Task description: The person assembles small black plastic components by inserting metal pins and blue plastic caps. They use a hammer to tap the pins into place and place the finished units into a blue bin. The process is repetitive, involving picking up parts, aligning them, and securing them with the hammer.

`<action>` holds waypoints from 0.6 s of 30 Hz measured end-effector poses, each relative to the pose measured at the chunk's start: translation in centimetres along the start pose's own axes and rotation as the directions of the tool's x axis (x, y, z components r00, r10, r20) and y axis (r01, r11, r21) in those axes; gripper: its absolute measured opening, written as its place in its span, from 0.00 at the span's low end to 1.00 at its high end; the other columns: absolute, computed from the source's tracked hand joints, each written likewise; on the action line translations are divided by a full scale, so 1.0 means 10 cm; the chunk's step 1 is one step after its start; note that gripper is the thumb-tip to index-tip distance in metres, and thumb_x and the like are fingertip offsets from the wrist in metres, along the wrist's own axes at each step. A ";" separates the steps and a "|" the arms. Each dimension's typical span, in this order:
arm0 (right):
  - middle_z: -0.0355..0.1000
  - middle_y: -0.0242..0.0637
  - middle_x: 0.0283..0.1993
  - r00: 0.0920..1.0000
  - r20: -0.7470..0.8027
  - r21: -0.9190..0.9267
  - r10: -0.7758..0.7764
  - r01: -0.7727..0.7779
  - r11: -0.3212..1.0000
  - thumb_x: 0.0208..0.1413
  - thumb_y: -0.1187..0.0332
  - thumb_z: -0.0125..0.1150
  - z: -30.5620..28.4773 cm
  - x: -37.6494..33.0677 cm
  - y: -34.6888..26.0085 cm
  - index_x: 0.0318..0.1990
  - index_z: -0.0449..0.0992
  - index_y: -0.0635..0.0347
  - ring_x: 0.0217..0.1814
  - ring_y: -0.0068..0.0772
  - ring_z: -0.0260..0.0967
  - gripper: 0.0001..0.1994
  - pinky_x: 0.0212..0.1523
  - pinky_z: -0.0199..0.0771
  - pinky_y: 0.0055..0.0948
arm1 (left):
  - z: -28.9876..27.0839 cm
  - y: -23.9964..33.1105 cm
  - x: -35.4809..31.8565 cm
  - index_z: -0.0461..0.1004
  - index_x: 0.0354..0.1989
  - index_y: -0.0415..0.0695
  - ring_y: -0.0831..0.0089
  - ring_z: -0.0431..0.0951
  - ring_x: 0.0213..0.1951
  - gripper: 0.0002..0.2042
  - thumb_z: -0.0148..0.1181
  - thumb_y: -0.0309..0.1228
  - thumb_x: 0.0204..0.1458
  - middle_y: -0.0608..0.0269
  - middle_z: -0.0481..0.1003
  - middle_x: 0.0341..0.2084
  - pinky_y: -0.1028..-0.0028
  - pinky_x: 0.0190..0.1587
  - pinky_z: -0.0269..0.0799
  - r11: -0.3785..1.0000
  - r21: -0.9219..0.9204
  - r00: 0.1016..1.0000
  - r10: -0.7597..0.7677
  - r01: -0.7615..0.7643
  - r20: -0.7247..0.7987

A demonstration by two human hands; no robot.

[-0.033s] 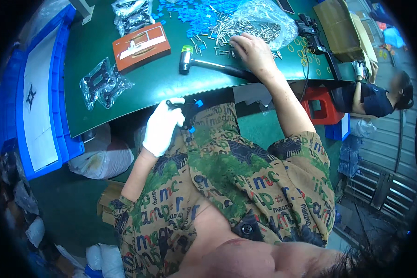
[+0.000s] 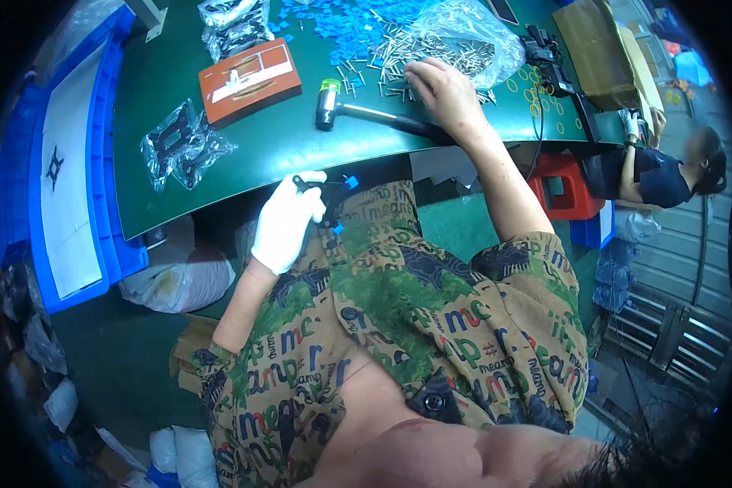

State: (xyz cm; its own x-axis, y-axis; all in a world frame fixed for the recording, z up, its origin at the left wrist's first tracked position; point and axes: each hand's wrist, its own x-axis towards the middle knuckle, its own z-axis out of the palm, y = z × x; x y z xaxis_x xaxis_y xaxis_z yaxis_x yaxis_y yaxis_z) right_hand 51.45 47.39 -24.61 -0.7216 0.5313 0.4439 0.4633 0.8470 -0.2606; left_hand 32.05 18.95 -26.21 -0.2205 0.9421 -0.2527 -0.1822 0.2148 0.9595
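Note:
My left hand [image 2: 289,218], in a white glove, is in front of the table edge. It grips a dark flat frame-like part [image 2: 330,198] with blue pieces [image 2: 350,182] at two of its corners. My bare right hand [image 2: 447,91] rests over the near edge of a heap of small metal pins [image 2: 431,50]. Its fingers are bent down and pressed together among the pins; whatever lies between the fingertips is hidden. Just left of that hand lies a hammer [image 2: 326,107] with a green-yellow cap and a black handle reaching under my wrist.
Loose blue clips [image 2: 346,28] cover the back of the green table [image 2: 276,154]. An orange-brown block [image 2: 250,84] and bagged black frames [image 2: 183,146] lie left. Yellow rings [image 2: 534,93] and a cardboard box [image 2: 598,53] are right. A blue crate [image 2: 110,244] stands far left; a co-worker [image 2: 659,175] is at right.

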 end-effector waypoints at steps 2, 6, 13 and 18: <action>0.77 0.41 0.40 0.999 -0.032 0.162 0.030 -0.024 0.986 0.63 0.63 0.61 -0.01 -0.01 -0.17 0.46 0.81 0.56 0.43 0.50 0.77 0.10 0.43 0.77 0.43 | 0.01 0.00 0.03 0.70 0.59 0.34 0.80 0.69 0.33 0.16 0.51 0.28 0.67 0.67 0.70 0.28 0.78 0.41 0.66 0.999 0.044 1.000 0.000 0.000 0.004; 0.77 0.39 0.39 0.999 -0.025 0.380 0.047 -0.034 0.924 0.63 0.66 0.62 0.03 0.02 -0.32 0.46 0.81 0.59 0.40 0.42 0.77 0.09 0.42 0.78 0.35 | 0.05 0.02 0.05 0.72 0.58 0.34 0.80 0.70 0.32 0.16 0.52 0.29 0.68 0.67 0.71 0.28 0.77 0.39 0.67 1.000 0.015 1.000 -0.001 0.001 0.010; 0.78 0.33 0.43 0.973 0.148 0.903 -0.177 -0.060 0.426 0.65 0.70 0.61 0.09 -0.09 -0.97 0.45 0.82 0.61 0.47 0.25 0.75 0.07 0.51 0.75 0.28 | 0.06 0.09 0.10 0.79 0.49 0.35 0.79 0.73 0.29 0.13 0.56 0.33 0.66 0.66 0.75 0.25 0.77 0.35 0.68 0.992 -0.021 0.987 -0.122 0.124 0.106; 0.80 0.39 0.49 0.954 0.212 0.934 -0.213 -0.134 0.331 0.66 0.69 0.61 0.26 -0.17 -1.14 0.45 0.83 0.63 0.55 0.33 0.77 0.08 0.56 0.77 0.33 | 0.06 0.16 0.11 0.81 0.44 0.37 0.79 0.74 0.29 0.11 0.60 0.33 0.64 0.67 0.77 0.25 0.76 0.35 0.70 0.987 -0.027 0.975 -0.151 0.158 0.161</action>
State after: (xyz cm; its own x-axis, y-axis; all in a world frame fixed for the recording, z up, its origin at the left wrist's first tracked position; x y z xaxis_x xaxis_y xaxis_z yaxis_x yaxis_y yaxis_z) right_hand 46.10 36.91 -24.62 -0.8959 0.3304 0.2970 -0.2303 0.2262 -0.9464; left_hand 32.09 20.47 -24.85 -0.0335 0.9278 -0.3716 -0.2409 0.3534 0.9039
